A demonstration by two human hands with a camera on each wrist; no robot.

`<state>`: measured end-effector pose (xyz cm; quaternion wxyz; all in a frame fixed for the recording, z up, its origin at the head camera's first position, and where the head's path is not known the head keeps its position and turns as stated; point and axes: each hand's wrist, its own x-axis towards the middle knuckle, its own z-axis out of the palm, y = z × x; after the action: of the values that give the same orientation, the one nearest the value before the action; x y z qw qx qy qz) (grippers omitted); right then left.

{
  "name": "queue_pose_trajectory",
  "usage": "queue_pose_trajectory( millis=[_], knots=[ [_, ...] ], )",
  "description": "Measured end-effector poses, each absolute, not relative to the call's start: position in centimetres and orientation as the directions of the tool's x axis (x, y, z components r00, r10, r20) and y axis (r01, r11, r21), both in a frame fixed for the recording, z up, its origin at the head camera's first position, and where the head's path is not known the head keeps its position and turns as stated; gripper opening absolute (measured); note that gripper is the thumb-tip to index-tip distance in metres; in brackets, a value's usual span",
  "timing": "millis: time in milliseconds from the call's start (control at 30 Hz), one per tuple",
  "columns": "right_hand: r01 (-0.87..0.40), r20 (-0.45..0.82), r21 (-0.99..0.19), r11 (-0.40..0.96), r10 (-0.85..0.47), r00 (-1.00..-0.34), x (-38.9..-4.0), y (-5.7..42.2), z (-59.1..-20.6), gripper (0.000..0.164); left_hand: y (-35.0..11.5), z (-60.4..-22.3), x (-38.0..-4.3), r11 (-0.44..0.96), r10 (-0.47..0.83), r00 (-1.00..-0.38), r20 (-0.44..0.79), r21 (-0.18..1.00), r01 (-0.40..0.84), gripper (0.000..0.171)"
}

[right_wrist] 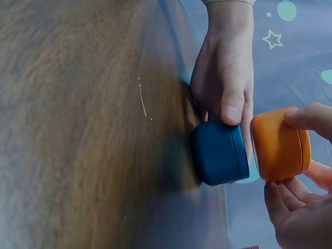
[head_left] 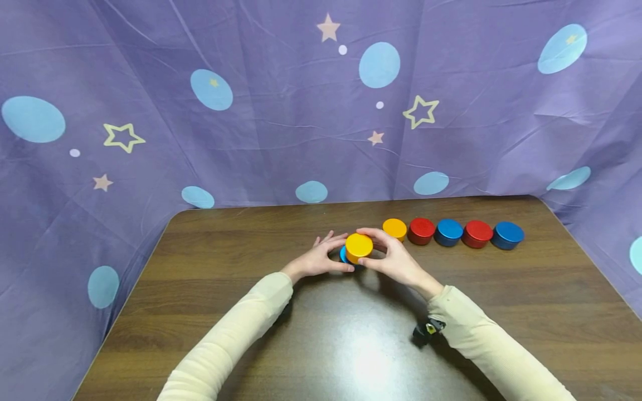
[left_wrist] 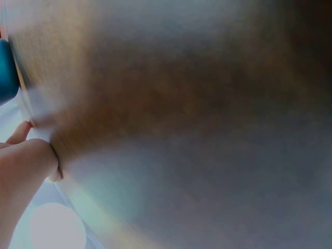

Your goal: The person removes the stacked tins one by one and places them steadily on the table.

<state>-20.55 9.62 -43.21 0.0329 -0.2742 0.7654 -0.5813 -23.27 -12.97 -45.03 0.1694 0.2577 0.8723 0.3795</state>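
My right hand (head_left: 396,262) pinches a round yellow tin (head_left: 359,248) between thumb and fingers, holding it just above a blue tin (head_left: 344,254). In the right wrist view a narrow gap separates the yellow tin (right_wrist: 280,145), which looks orange there, from the blue tin (right_wrist: 220,153), which stands on the table. My left hand (head_left: 321,257) holds the blue tin from the left, its thumb against the side and fingers round the far side. From above, the yellow tin hides most of the blue one. Only part of a blue tin (left_wrist: 7,72) shows at the left wrist view's edge.
Right of the hands a row of tins runs along the back of the wooden table (head_left: 225,312): a yellow tin (head_left: 394,228), a red tin (head_left: 421,230), a blue tin (head_left: 448,231), another red (head_left: 477,233) and another blue (head_left: 507,234). A purple curtain (head_left: 281,133) hangs behind.
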Motion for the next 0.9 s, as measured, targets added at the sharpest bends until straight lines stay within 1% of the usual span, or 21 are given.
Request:
queue_pose_trajectory(
  millis=[233, 533, 900],
  knots=[
    [-0.365, 0.255, -0.913, 0.182, -0.444, -0.859, -20.5, 10.7, -43.3, 0.06, -13.0, -44.8, -23.2, 0.584, 0.581, -0.806, -0.112, 0.748, 0.316, 0.066],
    [-0.323, 0.217, -0.923, 0.209, -0.41, -0.886, -20.3, 12.2, -43.3, 0.06, -13.0, -45.1, -23.2, 0.582, 0.579, -0.81, -0.099, 0.746, 0.325, 0.061],
    [-0.288, 0.203, -0.936, 0.203, -0.357, -0.912, -20.2, 14.6, -43.9, 0.06, -12.9, -45.1, -23.3, 0.574, 0.576, -0.813, -0.091, 0.753, 0.322, 0.062]
  ],
)
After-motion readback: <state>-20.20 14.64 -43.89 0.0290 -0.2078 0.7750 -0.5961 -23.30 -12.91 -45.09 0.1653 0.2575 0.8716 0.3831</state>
